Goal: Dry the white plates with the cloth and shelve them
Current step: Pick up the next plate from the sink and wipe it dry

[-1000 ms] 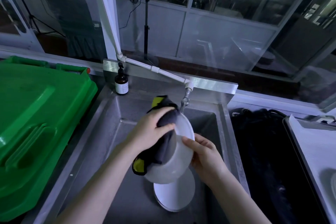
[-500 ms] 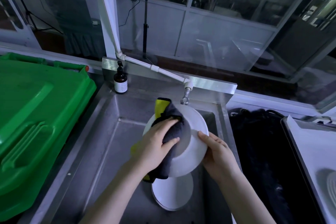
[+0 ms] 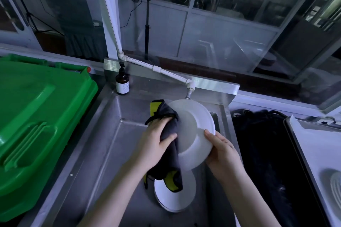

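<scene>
Above the steel sink I hold a white plate tilted, its underside toward me. My right hand grips its lower right rim. My left hand grips a dark grey cloth with yellow trim and presses it against the plate's left side; the cloth hangs down below. Another white plate lies on the sink floor under the hands, partly hidden by the cloth.
A large green bin lid fills the left. A brown pump bottle stands at the sink's back corner, and a white tap pipe ends over the plate. A black bag and a white tray with a plate edge lie right.
The plate has turned and shifted right and up, showing more of its underside. My left hand with the cloth slid from the plate's middle to its left side.
</scene>
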Motion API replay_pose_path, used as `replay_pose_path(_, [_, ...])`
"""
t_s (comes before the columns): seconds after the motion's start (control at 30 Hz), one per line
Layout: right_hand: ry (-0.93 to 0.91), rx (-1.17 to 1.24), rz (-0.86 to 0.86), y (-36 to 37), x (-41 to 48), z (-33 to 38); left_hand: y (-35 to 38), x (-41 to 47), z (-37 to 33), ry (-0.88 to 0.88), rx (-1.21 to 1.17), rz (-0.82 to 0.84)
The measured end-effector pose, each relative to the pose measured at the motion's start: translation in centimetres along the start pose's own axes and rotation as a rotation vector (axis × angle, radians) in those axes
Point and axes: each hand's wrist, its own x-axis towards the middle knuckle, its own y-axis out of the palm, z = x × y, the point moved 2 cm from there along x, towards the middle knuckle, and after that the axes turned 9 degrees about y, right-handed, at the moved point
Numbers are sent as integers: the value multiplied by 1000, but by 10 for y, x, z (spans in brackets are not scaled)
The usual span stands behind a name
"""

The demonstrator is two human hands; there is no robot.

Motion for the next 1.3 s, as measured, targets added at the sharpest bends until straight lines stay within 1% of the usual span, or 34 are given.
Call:
replay_pose_path(0.07, [-38, 10, -21, -2, 0, 9, -3, -8, 1, 51, 35, 21])
replay_pose_path(0.17, [-66, 58, -10, -2, 2, 15, 2, -26, -10, 95, 19, 78])
replay_pose_path(0.23, [-55, 58, 8, 3, 2, 12, 11, -29, -23, 133, -6, 118])
replay_pose_path(0.3, [-16, 63, 40, 9, 0, 4, 15, -17, -31, 170, -21, 114])
replay_pose_path(0.37, [32, 74, 60, 11, -4, -4, 11, -1, -33, 157, -24, 75])
replay_pose_path(0.43, [39, 52, 46, 9, -6, -4, 5, 9, -28, 121, -9, 49])
replay_pose_path(0.5, [4, 34, 8, 5, -6, 2, 0, 9, -22, 99, 21, 23])
replay_pose_path(0.6, [-70, 65, -1, 0, -5, 18, -3, -3, -10, 61, 38, -28])
replay_pose_path(0.7, [-116, 66, 6, -3, -5, 25, 6, -23, -5, 34, 9, -4])
replay_pose_path(0.8, [-81, 25, -21, 0, -5, 13, 23, -32, -14, 88, -21, 54])
replay_pose_path(0.87, [-19, 18, -15, 1, -8, 0, 29, -28, -22, 137, -14, 64])
replay_pose_path(0.93, [34, 7, -14, 0, -12, -10, 29, -20, -24, 143, -8, 74])
replay_pose_path(1.0, [43, -5, -15, -2, -15, -13, 27, -12, -19, 122, 7, 67])
replay_pose_path(1.1, [8, 12, -24, -4, -18, -6, 27, -8, -1, 42, 13, -28])
replay_pose_path(1.17, [-31, 7, -39, -8, -20, 1, 28, -9, 14, -59, 31, -71])
replay_pose_path(1.3, [-104, -71, -69, -22, -24, 15, 32, -12, 29, -284, -32, -41])
